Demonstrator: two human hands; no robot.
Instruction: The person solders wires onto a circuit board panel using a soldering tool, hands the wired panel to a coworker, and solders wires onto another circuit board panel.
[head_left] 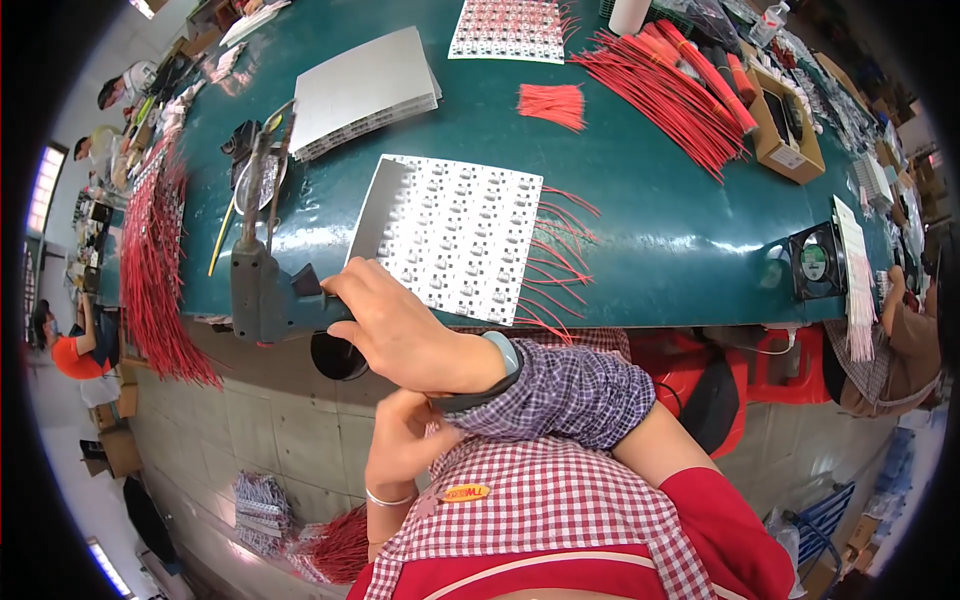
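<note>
My right hand [415,335] is at the table's front edge, its fingers and thumb closed round the handle end of a grey-green gun-shaped tool that looks like a soldering gun [258,295]. Two long prongs rise from the tool's body toward the far side. Below it, my left hand [402,440] is bent in, fingers pinching at the cuff of the purple plaid sleeve [560,395] on my right forearm. Just beyond my right hand lies a white sheet of small circuit boards [460,235], with red wires [560,265] sticking out along its right edge.
A stack of grey-white panels [365,85] lies farther back on the green table [660,250]. Bundles of red wire [665,95], a cardboard box [785,125] and a small black fan [815,262] are to the right. Wired boards [155,260] hang over the left edge.
</note>
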